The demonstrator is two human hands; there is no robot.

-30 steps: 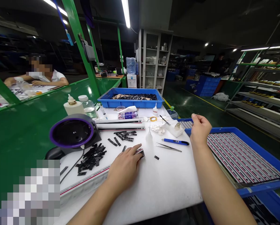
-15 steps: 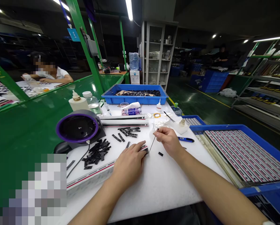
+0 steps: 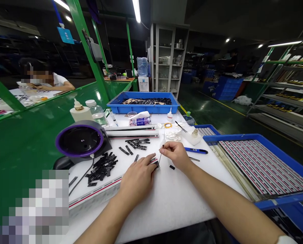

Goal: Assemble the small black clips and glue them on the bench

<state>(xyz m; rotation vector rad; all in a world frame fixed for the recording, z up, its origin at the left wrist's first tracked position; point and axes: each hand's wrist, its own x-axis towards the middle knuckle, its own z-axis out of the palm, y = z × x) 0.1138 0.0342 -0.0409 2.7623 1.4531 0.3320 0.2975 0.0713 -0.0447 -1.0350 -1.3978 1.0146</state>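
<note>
My left hand [image 3: 137, 178] is wrapped over the right end of a long white strip [image 3: 95, 192] with a red line, which lies slantwise on the white table [image 3: 176, 200]. Between thumb and fingertips, my right hand [image 3: 175, 155] pinches a thin dark rod [image 3: 160, 158], whose lower tip is at the strip's end by my left fingers. A small black piece [image 3: 172, 167] lies just below my right hand. Left of my hands are a pile of black pieces [image 3: 102, 168] and a looser group of them [image 3: 138, 143].
A round black device with a purple rim [image 3: 79, 140] stands at left. Farther back are a blue tray [image 3: 143, 108], a tissue pack [image 3: 140, 121] and bottles. A blue knife [image 3: 196, 150] lies right, beside a blue bin of strips [image 3: 261, 136]. Another person [image 3: 61, 81] sits at far left.
My right hand has moved slightly left towards the strip's end, and the rod is now more upright. My left hand holds the strip as before. The whole view has shifted slightly.
</note>
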